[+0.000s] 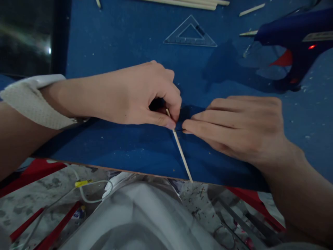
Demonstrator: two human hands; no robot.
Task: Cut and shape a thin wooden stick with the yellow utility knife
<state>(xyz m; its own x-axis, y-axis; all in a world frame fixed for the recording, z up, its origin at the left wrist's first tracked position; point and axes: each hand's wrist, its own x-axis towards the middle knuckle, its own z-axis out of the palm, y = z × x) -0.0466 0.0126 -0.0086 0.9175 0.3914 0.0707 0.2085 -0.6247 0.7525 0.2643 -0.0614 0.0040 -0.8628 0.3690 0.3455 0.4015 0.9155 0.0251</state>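
Note:
My left hand point(145, 93) is closed, pinching a thin wooden stick point(182, 154) between thumb and fingers near its upper end. The stick slants down to the right, its lower tip at the table's front edge. Just to the right, my right hand point(241, 126) is closed with its fingertips together on a thin dark piece point(179, 130). This piece reaches the stick beside my left thumb. Most of it is hidden by the fingers, so its kind cannot be made out.
A clear set square point(170, 36) lies on the blue table point(117, 45). At the right is a blue glue gun point(283, 29) with a lit red light. Several wooden sticks point(197, 4) lie at the back. A dark screen-like panel point(26, 38) stands at the left.

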